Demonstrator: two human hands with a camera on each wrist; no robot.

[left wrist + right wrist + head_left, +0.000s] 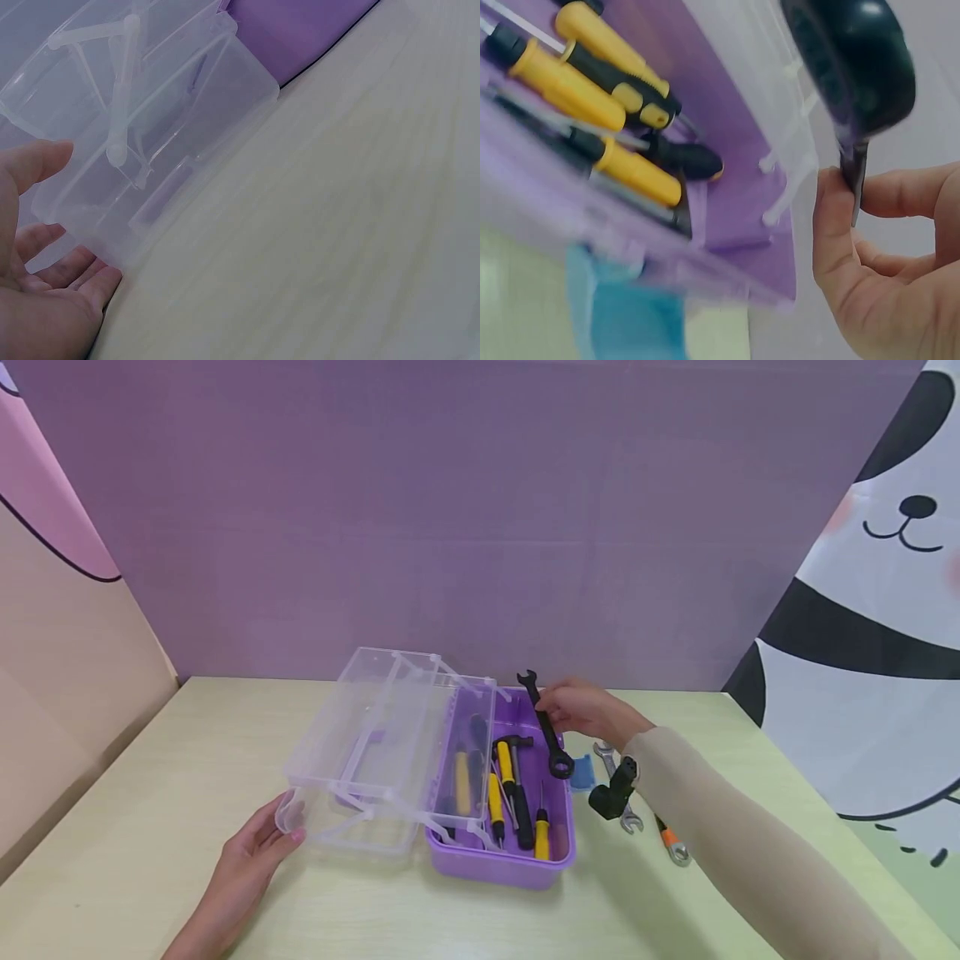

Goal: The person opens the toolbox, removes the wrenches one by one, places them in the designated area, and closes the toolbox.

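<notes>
My right hand (588, 710) pinches a black combination wrench (551, 735) between thumb and fingers, over the right side of the purple toolbox (495, 866). In the right wrist view, the wrench's dark end (855, 67) looms close to the camera. At the left, my left hand (251, 860) holds the outer end of the clear plastic lid (360, 727), thumb on one side and fingers on the other. Inside the box lie a hammer (505, 762) with a yellow handle and several yellow-and-black screwdrivers (542, 835). White hinged arms (120, 97) run along the clear plastic.
Right of the box, a blue item (582, 772), a silver wrench (630, 820) and an orange-handled adjustable wrench (675, 847) lie on the pale wooden table (360, 910). A black device (615, 789) is on the right wrist. A purple backdrop (450, 527) stands behind.
</notes>
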